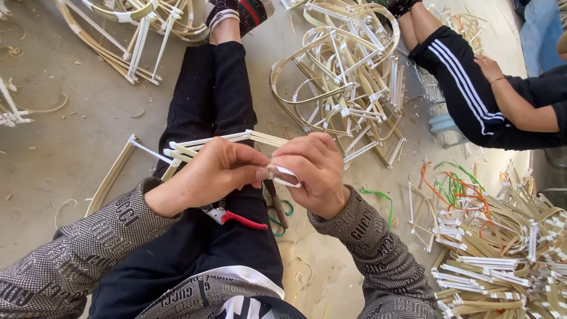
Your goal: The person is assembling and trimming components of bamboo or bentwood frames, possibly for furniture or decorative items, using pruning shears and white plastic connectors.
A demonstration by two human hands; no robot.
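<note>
— Which way does the bamboo frame [195, 147] lie?

— Across my lap, long axis running left to right (slightly tilted). My left hand [207, 174] clamps it; my right hand [316, 171] pinches a white strip [287, 175] at its right end.

My left hand [204, 177] holds a frame of pale bamboo strips [195, 145], matt and smooth, with a dry wooden look. Its joints are wrapped in white tape, a little glossy. My right hand [316, 171] pinches a short piece of white tape [287, 175], thin like paper or plastic; I cannot tell which. On my matt black cloth trousers [218, 94] lie pliers with red plastic handles [236, 218] and dull metal jaws. My sleeves are grey woven cloth with a fine rough pattern. The grey concrete floor [59, 142] is matt and dusty, with thin bamboo shavings. The orange and green ties [458, 189] look like smooth plastic.
</note>
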